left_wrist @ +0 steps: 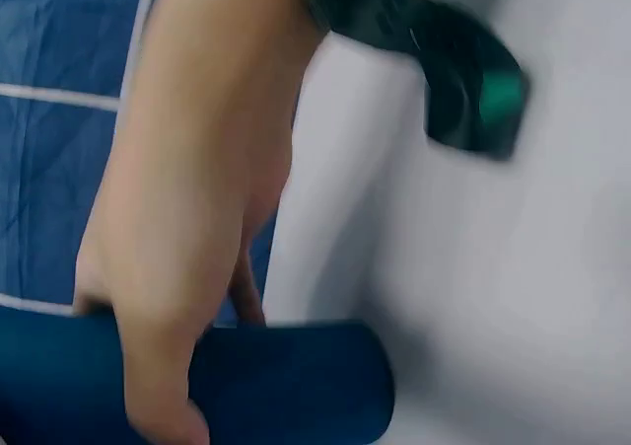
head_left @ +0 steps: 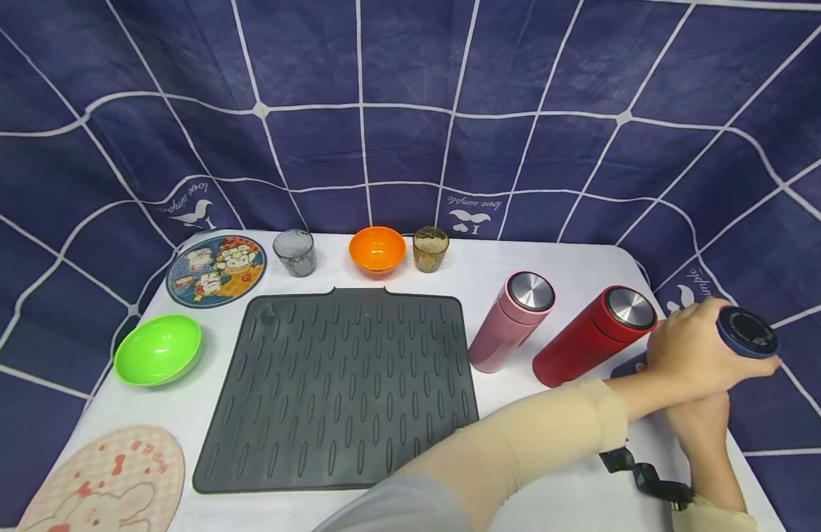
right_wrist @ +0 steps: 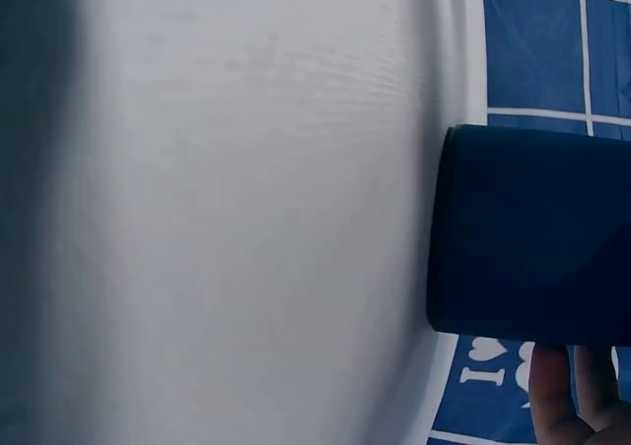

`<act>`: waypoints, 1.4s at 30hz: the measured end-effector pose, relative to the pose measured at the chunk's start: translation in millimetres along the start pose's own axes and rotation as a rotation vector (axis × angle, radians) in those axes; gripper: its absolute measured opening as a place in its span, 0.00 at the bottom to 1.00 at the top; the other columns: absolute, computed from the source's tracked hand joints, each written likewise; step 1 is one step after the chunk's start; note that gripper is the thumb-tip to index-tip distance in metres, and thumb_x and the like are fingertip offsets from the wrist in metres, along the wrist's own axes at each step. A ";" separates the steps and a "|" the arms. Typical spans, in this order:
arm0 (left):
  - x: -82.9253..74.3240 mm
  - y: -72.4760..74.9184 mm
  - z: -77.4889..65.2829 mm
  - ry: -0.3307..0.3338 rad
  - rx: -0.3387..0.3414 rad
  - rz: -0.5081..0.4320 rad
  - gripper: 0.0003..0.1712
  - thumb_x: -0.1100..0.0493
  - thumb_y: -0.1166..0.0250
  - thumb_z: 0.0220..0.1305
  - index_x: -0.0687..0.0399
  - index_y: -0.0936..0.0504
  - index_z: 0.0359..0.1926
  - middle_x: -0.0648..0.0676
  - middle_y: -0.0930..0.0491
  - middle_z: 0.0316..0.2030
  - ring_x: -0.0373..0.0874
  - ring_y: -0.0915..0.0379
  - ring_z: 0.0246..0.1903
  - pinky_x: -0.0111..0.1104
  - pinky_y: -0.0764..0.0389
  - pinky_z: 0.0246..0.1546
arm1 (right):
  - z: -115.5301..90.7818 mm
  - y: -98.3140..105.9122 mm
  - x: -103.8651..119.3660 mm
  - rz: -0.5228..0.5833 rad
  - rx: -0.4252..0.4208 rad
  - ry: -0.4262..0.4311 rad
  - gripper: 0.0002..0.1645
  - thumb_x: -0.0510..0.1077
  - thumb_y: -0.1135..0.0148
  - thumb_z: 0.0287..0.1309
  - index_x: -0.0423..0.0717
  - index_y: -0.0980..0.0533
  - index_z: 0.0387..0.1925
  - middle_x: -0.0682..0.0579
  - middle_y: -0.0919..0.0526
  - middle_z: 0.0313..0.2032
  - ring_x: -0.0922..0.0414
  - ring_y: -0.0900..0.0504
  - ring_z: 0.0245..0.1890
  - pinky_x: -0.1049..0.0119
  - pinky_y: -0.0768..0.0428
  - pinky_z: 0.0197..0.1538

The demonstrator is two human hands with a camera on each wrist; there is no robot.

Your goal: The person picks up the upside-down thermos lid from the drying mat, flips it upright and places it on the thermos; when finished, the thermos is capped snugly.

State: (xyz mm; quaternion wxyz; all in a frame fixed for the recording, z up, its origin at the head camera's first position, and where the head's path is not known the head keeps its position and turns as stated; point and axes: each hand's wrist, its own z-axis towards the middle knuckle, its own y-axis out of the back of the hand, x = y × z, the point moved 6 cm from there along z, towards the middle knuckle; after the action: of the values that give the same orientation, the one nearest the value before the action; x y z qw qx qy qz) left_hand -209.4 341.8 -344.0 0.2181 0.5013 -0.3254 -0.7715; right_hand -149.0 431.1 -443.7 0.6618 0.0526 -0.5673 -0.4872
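At the right end of the table is a dark blue thermos bottle [head_left: 747, 332] with a round dark lid. My left hand [head_left: 692, 347] grips its upper part just under the lid, the thumb lying along the lid's near side. Below it, my right hand [head_left: 703, 421] holds the body of the same bottle, partly covered by the left hand. In the left wrist view the thumb of a hand [left_wrist: 187, 208] wraps over the blue body. The right wrist view shows the bottle's base [right_wrist: 513, 233] close to the table's edge, with fingertips [right_wrist: 557, 396] against its side.
A red thermos [head_left: 593, 336] and a pink thermos [head_left: 510, 321] stand left of the hands. Beyond lie a dark grey ribbed mat [head_left: 350, 384], green bowl [head_left: 157, 351], orange bowl [head_left: 377, 251], grey glass [head_left: 295, 255], amber glass [head_left: 430, 250] and two round mats [head_left: 217, 272].
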 end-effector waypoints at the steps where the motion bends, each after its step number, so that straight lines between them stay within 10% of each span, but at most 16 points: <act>1: 0.8 -0.9 1.5 -0.004 0.017 -0.006 0.30 0.23 0.31 0.29 0.20 0.31 0.35 0.21 0.30 0.27 0.14 0.35 0.30 0.12 0.42 0.29 | 0.5 -0.1 -0.6 -0.002 0.004 -0.016 0.26 0.41 0.31 0.45 0.41 0.27 0.48 0.86 0.37 0.34 0.83 0.38 0.36 0.80 0.41 0.42; 5: 3.1 -3.2 6.5 -0.018 0.099 -0.050 0.29 0.26 0.29 0.31 0.19 0.31 0.37 0.20 0.30 0.27 0.13 0.36 0.27 0.11 0.43 0.28 | 4.0 0.0 -3.2 -0.019 0.048 -0.097 0.16 0.41 0.34 0.49 0.48 0.25 0.41 0.82 0.33 0.30 0.76 0.35 0.30 0.78 0.38 0.35; 13: 6.6 -6.7 7.8 0.000 0.234 -0.130 0.29 0.32 0.27 0.34 0.19 0.29 0.40 0.19 0.29 0.29 0.13 0.36 0.28 0.12 0.41 0.28 | 2.6 -0.8 -14.6 -0.088 0.204 -0.226 0.35 0.48 0.30 0.47 0.46 0.31 0.58 0.67 0.25 0.44 0.77 0.36 0.38 0.79 0.38 0.40; 21: 4.0 -0.2 -5.9 0.062 -0.071 -0.100 0.48 0.21 0.27 0.18 0.25 0.32 0.47 0.24 0.30 0.34 0.17 0.35 0.34 0.12 0.41 0.30 | 1.0 -5.7 -1.3 0.088 0.114 -0.049 0.24 0.39 0.31 0.46 0.64 0.31 0.41 0.79 0.33 0.33 0.75 0.36 0.35 0.83 0.42 0.41; 26: 4.1 2.5 -8.2 0.017 -0.120 -0.036 0.44 0.23 0.29 0.25 0.25 0.33 0.48 0.23 0.29 0.36 0.16 0.33 0.36 0.12 0.40 0.35 | -2.4 -6.5 6.7 0.060 0.069 0.003 0.23 0.36 0.34 0.43 0.43 0.29 0.45 0.84 0.39 0.34 0.81 0.41 0.38 0.83 0.45 0.45; 33: 4.5 -0.1 0.3 -0.023 0.049 -0.011 0.33 0.26 0.28 0.29 0.19 0.32 0.40 0.20 0.30 0.28 0.13 0.34 0.28 0.11 0.42 0.31 | 3.7 -6.6 5.2 0.006 0.113 -0.002 0.29 0.43 0.35 0.50 0.40 0.30 0.55 0.81 0.35 0.41 0.81 0.39 0.41 0.82 0.42 0.47; 38: 7.3 -5.5 3.1 0.003 0.192 -0.050 0.34 0.29 0.27 0.31 0.16 0.32 0.44 0.18 0.30 0.30 0.15 0.35 0.29 0.11 0.43 0.30 | 6.8 -5.7 -1.2 -0.032 0.172 -0.055 0.17 0.43 0.33 0.49 0.49 0.26 0.42 0.82 0.32 0.34 0.75 0.37 0.33 0.79 0.39 0.36; 42: 8.7 -4.7 0.5 0.025 0.165 -0.077 0.36 0.30 0.26 0.30 0.19 0.33 0.45 0.20 0.31 0.31 0.15 0.36 0.29 0.11 0.43 0.28 | 7.1 -9.7 -2.6 0.071 0.184 -0.055 0.20 0.38 0.32 0.48 0.63 0.28 0.39 0.80 0.31 0.32 0.71 0.35 0.33 0.81 0.38 0.35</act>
State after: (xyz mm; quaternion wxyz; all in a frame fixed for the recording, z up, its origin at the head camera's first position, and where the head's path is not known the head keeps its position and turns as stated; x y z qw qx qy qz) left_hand -213.3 339.5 -352.7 0.1500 0.5393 -0.3656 -0.7436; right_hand -160.1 431.4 -449.0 0.6554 0.0795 -0.6290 -0.4105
